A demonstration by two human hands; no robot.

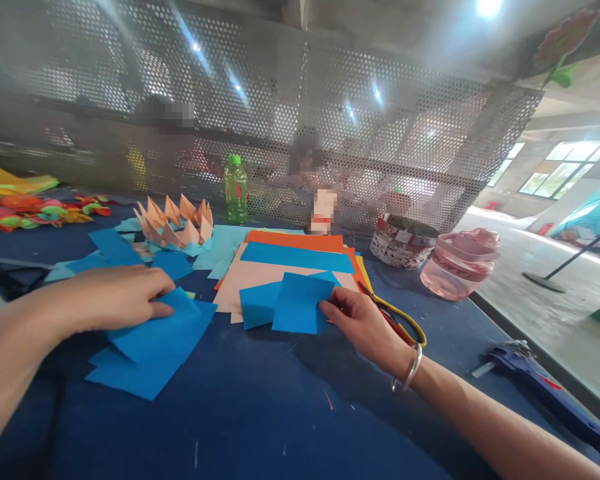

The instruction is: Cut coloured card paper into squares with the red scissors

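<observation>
My left hand rests on several overlapping blue paper pieces on the table, thumb and forefinger closed at the edge of the top sheet. Between the thumb and fingers of my right hand is a blue paper square, held by its right edge. Behind that square, another blue piece lies partly covered. A stack of pale peach paper with orange sheets lies beyond, topped by a blue strip. Scissors with yellow and red handles lie beside my right hand.
A folded peach paper ring stands at the left, near colourful paper pieces. Behind are a green bottle and a perforated screen. To the right are a patterned round container, a pink bottle and a blue glue gun.
</observation>
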